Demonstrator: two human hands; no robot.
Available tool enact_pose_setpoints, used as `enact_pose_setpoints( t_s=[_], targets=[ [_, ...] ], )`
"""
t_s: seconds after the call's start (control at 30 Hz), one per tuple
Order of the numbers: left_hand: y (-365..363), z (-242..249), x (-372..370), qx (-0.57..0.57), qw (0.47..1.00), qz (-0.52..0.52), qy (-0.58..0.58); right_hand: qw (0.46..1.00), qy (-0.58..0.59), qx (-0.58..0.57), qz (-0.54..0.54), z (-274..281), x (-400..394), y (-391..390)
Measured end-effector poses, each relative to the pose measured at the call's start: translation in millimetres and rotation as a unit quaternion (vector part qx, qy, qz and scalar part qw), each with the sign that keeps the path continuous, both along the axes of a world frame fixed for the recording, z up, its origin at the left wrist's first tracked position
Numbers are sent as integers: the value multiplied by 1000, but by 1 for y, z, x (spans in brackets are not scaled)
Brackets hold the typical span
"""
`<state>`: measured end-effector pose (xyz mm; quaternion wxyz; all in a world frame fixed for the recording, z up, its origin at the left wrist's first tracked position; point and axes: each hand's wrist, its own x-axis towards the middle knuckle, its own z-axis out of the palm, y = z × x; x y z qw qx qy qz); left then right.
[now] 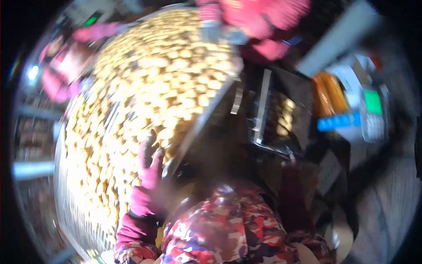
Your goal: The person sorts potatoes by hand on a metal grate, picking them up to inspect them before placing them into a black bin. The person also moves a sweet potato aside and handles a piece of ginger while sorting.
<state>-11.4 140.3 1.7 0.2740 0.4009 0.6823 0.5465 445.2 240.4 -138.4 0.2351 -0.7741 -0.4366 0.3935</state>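
Observation:
A wide table is heaped with pale yellow, roundish pieces (167, 75), blurred by motion. My left hand (151, 147), in a dark glove below a pink sleeve, is at the near right part of the heap, beside the slanted metal edge (206, 115). Its fingers are smeared, so whether they hold a piece is unclear. My right hand (288, 162) is barely visible at the near edge of a black crate (302, 94), which has a few yellow pieces inside. Its fingers cannot be made out.
Across the heap stands a person in pink (259, 17) with gloved hands at its far edge. Another person in pink (66, 72) is at the left. Right of the crate are an orange package (329, 94), a blue strip (338, 122) and a clear container (374, 119).

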Motion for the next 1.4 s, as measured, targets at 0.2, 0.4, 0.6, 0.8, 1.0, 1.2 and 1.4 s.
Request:
enact_pose_setpoints(
  t_s=[0.2, 0.4, 0.6, 0.8, 1.0, 1.2, 1.4],
  targets=[
    [-130, 14, -73, -288, 830, 62, 475, 896, 30, 302, 323, 75, -126, 67],
    [-165, -8, -75, -368, 800, 34, 472, 728, 5, 461, 507, 113, -296, 82],
    [-159, 6, -73, -342, 826, 42, 447, 681, -158, 388, 601, 110, -365, 81],
    [-161, -2, -74, -302, 840, 64, 446, 681, -165, 386, 600, 114, -363, 79],
    [-158, 6, -73, -308, 842, 68, 438, 654, -170, 395, 622, 111, -359, 77],
    [-159, -2, -67, -341, 818, 73, 458, 598, -180, 389, 677, 116, -355, 79],
    [-148, 13, -65, -324, 817, 97, 467, 571, -149, 363, 721, 137, -358, 81]
  ],
)
